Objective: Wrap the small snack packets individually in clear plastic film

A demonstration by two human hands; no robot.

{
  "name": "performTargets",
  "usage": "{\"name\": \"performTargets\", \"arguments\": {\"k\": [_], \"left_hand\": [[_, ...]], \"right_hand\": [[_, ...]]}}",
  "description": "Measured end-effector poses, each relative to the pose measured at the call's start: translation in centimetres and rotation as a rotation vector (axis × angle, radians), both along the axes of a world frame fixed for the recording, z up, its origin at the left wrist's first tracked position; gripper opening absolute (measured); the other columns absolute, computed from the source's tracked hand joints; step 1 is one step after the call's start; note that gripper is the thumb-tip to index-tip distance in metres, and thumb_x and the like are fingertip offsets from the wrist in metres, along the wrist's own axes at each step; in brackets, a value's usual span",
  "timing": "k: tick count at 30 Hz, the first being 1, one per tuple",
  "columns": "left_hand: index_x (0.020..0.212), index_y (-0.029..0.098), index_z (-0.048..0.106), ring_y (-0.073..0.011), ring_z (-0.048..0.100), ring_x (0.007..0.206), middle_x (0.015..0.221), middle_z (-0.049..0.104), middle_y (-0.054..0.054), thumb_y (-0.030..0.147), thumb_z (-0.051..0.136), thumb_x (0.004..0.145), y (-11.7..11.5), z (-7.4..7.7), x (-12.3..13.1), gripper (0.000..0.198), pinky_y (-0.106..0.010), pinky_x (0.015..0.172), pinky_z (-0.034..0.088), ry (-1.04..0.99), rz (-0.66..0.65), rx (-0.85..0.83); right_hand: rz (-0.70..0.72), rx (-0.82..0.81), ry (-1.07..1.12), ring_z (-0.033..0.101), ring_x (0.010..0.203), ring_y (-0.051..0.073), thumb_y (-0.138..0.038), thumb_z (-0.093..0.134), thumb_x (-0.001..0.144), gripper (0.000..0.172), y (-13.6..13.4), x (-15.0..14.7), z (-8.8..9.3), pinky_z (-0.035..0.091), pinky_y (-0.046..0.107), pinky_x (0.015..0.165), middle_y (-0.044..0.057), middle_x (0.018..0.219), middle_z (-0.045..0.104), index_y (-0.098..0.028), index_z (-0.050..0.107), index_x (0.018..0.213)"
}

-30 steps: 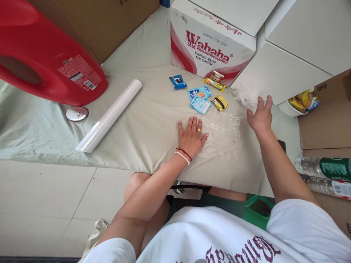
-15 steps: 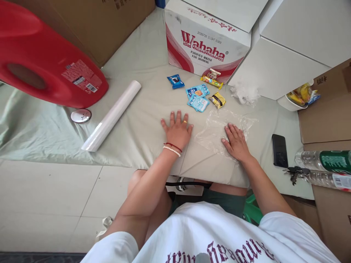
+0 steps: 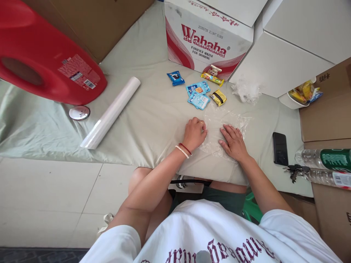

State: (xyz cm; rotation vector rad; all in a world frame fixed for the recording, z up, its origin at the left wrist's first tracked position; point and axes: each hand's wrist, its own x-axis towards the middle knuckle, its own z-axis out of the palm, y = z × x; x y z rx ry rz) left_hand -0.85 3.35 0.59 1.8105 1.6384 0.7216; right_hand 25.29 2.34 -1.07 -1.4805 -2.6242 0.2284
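A thin clear sheet of plastic wrap, wrinkled and hard to see, lies on the cloth in front of me. My right hand rests flat on it with fingers stretched out. At the sheet's left edge, my left hand is curled, thumb and fingers closed on the film. Just beyond the hands are light-blue snack packets, a yellow packet, a dark-blue packet and a yellow snack bar. A roll of plastic wrap lies diagonally to the left.
A white-and-red water carton stands at the back, with crumpled clear plastic beside it. On the left are a red jug and a round badge. A phone, keys and plastic bottles lie on the right.
My left hand has moved right from the bare cloth to the film's left edge, and its spread fingers have curled in. My right hand stays flat, almost in place.
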Motion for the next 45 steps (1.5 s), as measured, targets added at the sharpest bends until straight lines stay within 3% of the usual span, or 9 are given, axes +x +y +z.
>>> {"name": "performTargets", "arguments": {"k": [4,8,14,20,22,28,34,41,45], "left_hand": [[0.085,0.020,0.056,-0.0148,0.064,0.080,0.092,0.068,-0.001,0.011,0.068,0.080,1.0,-0.4,-0.5,0.016,-0.031,0.079,0.053,-0.461,0.025,-0.177],[0.091,0.020,0.054,-0.0110,0.061,0.070,0.080,0.065,0.004,0.016,0.076,0.076,1.3,-0.1,-0.7,0.028,-0.025,0.069,0.049,-0.733,0.135,-0.300],[0.102,0.022,0.053,-0.0123,0.059,0.069,0.081,0.063,0.004,0.010,0.073,0.070,1.9,-0.1,-2.3,0.040,-0.025,0.067,0.047,-0.697,0.288,-0.282],[0.100,0.022,0.058,-0.0161,0.064,0.079,0.087,0.065,0.000,0.010,0.061,0.080,2.5,0.1,-3.8,0.024,-0.030,0.078,0.051,-0.370,0.473,-0.055],[0.106,0.021,0.062,-0.0193,0.067,0.092,0.103,0.070,-0.006,0.017,0.055,0.093,1.8,1.0,-3.1,0.015,-0.034,0.088,0.052,-0.220,0.401,0.120],[0.137,0.019,0.066,-0.0272,0.051,0.146,0.143,0.067,-0.015,0.029,0.044,0.107,-1.1,1.4,0.2,0.039,-0.051,0.127,0.027,0.180,-0.333,0.296],[0.161,0.021,0.045,-0.0283,0.028,0.162,0.173,0.037,-0.011,0.043,0.036,0.109,-1.7,-1.4,0.6,0.057,-0.069,0.131,0.002,0.346,-0.253,0.177],[0.165,0.013,0.036,-0.0291,0.022,0.165,0.177,0.024,-0.015,0.050,0.034,0.109,-1.9,-1.1,0.8,0.068,-0.070,0.131,0.004,0.407,-0.188,0.095],[0.166,0.013,0.034,-0.0296,0.020,0.165,0.177,0.024,-0.014,0.050,0.032,0.109,-2.4,-0.8,1.3,0.068,-0.071,0.131,0.005,0.432,-0.182,0.069]], "right_hand": [[-0.021,0.029,0.010,0.041,0.155,0.034,-0.054,0.041,0.108,0.061,-0.2,-0.3,0.2,0.026,0.063,0.128,0.011,0.166,0.048,-0.029,0.043,0.164],[-0.022,0.026,0.005,0.042,0.154,0.034,-0.053,0.040,0.108,0.061,-0.3,-0.5,0.3,0.027,0.062,0.128,0.012,0.166,0.047,-0.027,0.044,0.163],[-0.025,0.015,0.001,0.043,0.153,0.034,-0.053,0.039,0.108,0.062,-0.3,-0.5,0.2,0.026,0.063,0.129,0.010,0.166,0.047,-0.029,0.041,0.165],[-0.019,0.028,-0.011,0.045,0.152,0.033,-0.053,0.039,0.108,0.060,-0.3,-0.4,0.1,0.027,0.061,0.129,0.010,0.166,0.048,-0.029,0.044,0.163],[-0.007,0.033,-0.009,0.045,0.152,0.033,-0.052,0.040,0.108,0.059,-0.3,-0.3,0.1,0.028,0.061,0.129,0.010,0.166,0.048,-0.028,0.046,0.162],[0.035,0.013,0.005,0.040,0.156,0.033,-0.051,0.042,0.107,0.060,-0.3,-0.2,0.4,0.029,0.061,0.129,0.009,0.169,0.043,-0.030,0.045,0.163],[0.026,0.016,0.024,0.036,0.159,0.032,-0.050,0.040,0.109,0.060,-0.2,1.7,0.5,0.030,0.059,0.129,0.012,0.171,0.041,-0.025,0.045,0.163],[-0.230,0.125,0.124,0.048,0.147,0.036,-0.049,0.043,0.107,0.054,-0.8,7.4,-0.1,0.040,0.063,0.120,0.021,0.158,0.053,-0.018,0.059,0.148],[-0.330,0.254,0.231,0.057,0.130,0.036,-0.047,0.046,0.105,0.046,3.2,5.9,1.2,0.045,0.063,0.112,0.021,0.134,0.066,-0.017,0.065,0.135]]}}
